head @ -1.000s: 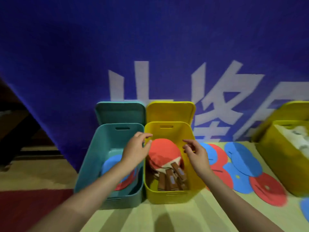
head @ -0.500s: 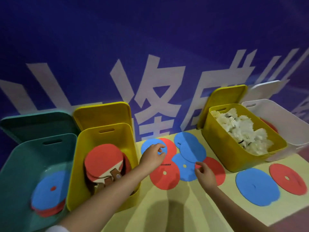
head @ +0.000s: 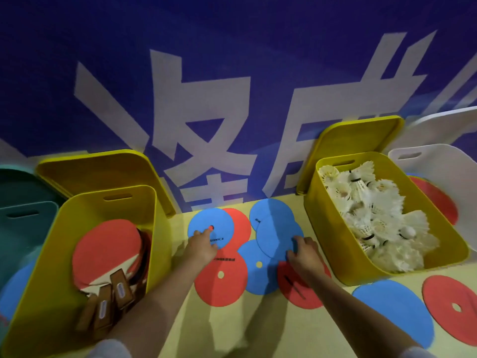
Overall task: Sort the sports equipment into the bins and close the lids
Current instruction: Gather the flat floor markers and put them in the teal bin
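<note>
Several flat red and blue discs lie overlapping on the yellow table between two yellow bins. My left hand [head: 202, 246] rests its fingertips on the far-left blue disc [head: 206, 222], with the index finger at the centre hole. At the right edge of another blue disc [head: 277, 235], my right hand [head: 304, 254] pinches the rim between thumb and curled fingers. The left yellow bin [head: 108, 193] holds red table tennis paddles [head: 105, 250]. Filling the right yellow bin [head: 320, 215] are white shuttlecocks [head: 371, 218]. More discs lie in the teal bin [head: 28, 210] at far left.
A white bin [head: 426, 153] at far right holds a red disc. All lids stand open against the blue banner wall. A loose blue disc [head: 395, 308] and a loose red disc [head: 454, 306] lie at the front right, near the table edge.
My view swung right from the paddle bin to the discs. My left hand moved onto the far-left blue disc. My right hand moved up to the blue disc's edge and pinched it.
</note>
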`<state>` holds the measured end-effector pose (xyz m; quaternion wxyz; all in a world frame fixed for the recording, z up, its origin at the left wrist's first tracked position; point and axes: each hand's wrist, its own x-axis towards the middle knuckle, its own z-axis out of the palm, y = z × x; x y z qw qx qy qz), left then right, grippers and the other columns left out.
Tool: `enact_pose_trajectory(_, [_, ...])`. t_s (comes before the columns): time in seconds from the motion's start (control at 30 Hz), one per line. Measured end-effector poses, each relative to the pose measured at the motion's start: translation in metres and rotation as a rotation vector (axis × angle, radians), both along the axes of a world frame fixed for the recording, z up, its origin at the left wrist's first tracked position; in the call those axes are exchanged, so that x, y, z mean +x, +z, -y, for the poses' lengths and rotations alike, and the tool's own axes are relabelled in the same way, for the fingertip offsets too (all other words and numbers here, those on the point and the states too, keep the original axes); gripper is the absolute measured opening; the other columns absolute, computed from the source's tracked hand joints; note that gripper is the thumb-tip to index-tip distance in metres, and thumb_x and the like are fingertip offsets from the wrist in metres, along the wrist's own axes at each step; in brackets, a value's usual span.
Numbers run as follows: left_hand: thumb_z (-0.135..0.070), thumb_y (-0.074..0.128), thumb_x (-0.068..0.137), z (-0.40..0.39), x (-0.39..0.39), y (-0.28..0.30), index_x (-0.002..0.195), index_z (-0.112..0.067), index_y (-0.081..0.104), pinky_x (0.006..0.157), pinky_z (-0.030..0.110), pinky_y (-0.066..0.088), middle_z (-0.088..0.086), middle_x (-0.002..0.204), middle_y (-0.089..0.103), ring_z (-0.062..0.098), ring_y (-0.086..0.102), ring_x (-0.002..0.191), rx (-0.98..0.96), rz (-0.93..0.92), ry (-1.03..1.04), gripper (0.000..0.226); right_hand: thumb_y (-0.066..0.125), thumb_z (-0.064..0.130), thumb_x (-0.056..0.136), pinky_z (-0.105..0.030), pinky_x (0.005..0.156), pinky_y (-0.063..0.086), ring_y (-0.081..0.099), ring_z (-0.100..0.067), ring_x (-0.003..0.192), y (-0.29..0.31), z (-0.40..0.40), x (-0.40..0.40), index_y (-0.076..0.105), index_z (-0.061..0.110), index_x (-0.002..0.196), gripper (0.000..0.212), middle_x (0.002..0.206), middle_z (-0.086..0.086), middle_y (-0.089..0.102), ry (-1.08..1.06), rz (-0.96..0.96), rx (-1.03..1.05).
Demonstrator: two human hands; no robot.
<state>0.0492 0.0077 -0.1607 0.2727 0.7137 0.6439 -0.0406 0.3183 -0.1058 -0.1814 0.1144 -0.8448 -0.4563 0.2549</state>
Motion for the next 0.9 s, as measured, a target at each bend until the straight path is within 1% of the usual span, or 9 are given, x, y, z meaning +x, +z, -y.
enact_pose_trajectory(0.17, [-0.057,0.055,0.085,-0.050,-0.005,-0.023,0.142,-0.023,0.035,0.090,0.040,0.049,0.014,0.126,0.050,0.033,0.054,0.111,-0.004,-0.093,0.214,0.070,0.059,0.063,0.076,-0.037,0.092,0.040,0.040,-0.030,0.121,-0.019,-0.044,0.019,0.028,0.021,0.141,0.083,0.127,-0.010,0.042,-0.087,0.054,-0.059])
enact_pose_trajectory(0.3, [-0.057,0.066,0.077,-0.074,-0.001,-0.037,0.141,-0.019,0.035,0.090,0.040,0.047,0.014,0.125,0.053,0.033,0.051,0.115,0.031,-0.091,0.266,0.080,0.054,0.076,0.071,-0.041,0.093,0.035,0.041,-0.030,0.114,-0.046,-0.055,0.012,0.023,0.018,0.143,0.097,0.123,-0.011,0.041,-0.065,0.191,-0.125])
enact_pose_trajectory(0.37, [-0.053,0.067,0.078,-0.079,0.003,-0.048,0.143,-0.019,0.032,0.096,0.042,0.043,0.012,0.133,0.049,0.033,0.045,0.122,0.047,-0.108,0.269,0.081,0.051,0.072,0.073,-0.045,0.093,0.035,0.042,-0.034,0.115,-0.062,-0.056,0.007,0.018,0.015,0.143,0.096,0.125,-0.014,0.043,-0.036,0.177,-0.104])
enact_pose_trajectory(0.47, [-0.051,0.069,0.076,-0.082,0.010,-0.056,0.145,-0.026,0.027,0.101,0.045,0.038,0.008,0.142,0.037,0.033,0.033,0.131,0.044,-0.158,0.286,0.085,0.041,0.067,0.071,-0.048,0.085,0.040,0.049,-0.038,0.105,-0.053,-0.056,0.009,0.027,0.016,0.138,0.085,0.112,-0.020,0.046,-0.041,0.152,-0.006])
enact_pose_trajectory(0.53, [-0.051,0.074,0.072,-0.082,0.015,-0.053,0.144,-0.028,0.028,0.097,0.042,0.039,0.010,0.136,0.038,0.034,0.033,0.127,0.017,-0.165,0.279,0.088,0.051,0.059,0.073,-0.052,0.090,0.040,0.045,-0.039,0.111,-0.038,-0.060,0.012,0.021,0.018,0.142,0.086,0.121,-0.024,0.041,-0.125,0.043,0.032])
enact_pose_trajectory(0.6, [-0.053,0.079,0.065,-0.082,0.017,-0.049,0.141,-0.028,0.033,0.093,0.039,0.043,0.012,0.129,0.041,0.034,0.038,0.122,-0.037,-0.169,0.287,0.091,0.059,0.050,0.075,-0.048,0.083,0.046,0.052,-0.038,0.103,-0.040,-0.061,0.015,0.020,0.017,0.139,0.082,0.114,-0.022,0.048,-0.124,0.032,0.060])
enact_pose_trajectory(0.67, [-0.045,0.077,0.069,-0.082,0.015,-0.046,0.135,-0.026,0.043,0.091,0.039,0.048,0.012,0.123,0.047,0.034,0.048,0.115,-0.082,-0.099,0.292,0.077,0.062,0.035,0.083,-0.046,0.083,0.051,0.058,-0.036,0.105,-0.043,-0.062,0.016,0.027,0.016,0.141,0.070,0.116,-0.017,0.056,-0.107,-0.105,0.086])
enact_pose_trajectory(0.77, [-0.029,0.066,0.082,-0.073,0.009,-0.039,0.130,-0.024,0.050,0.082,0.038,0.051,0.009,0.119,0.055,0.032,0.057,0.103,-0.091,0.037,0.213,0.051,0.048,0.012,0.095,-0.038,0.106,0.036,0.045,-0.032,0.129,-0.028,-0.050,0.014,0.030,0.006,0.144,0.052,0.141,-0.015,0.046,0.011,-0.270,0.043])
enact_pose_trajectory(0.9, [-0.016,0.053,0.093,-0.053,0.002,-0.018,0.140,-0.024,0.043,0.093,0.037,0.046,0.007,0.135,0.053,0.028,0.053,0.116,-0.051,0.299,0.161,0.048,0.043,0.011,0.097,-0.033,0.084,0.042,0.056,-0.034,0.114,0.002,-0.026,0.003,0.034,0.008,0.140,0.045,0.128,-0.015,0.058,0.030,-0.244,0.154])
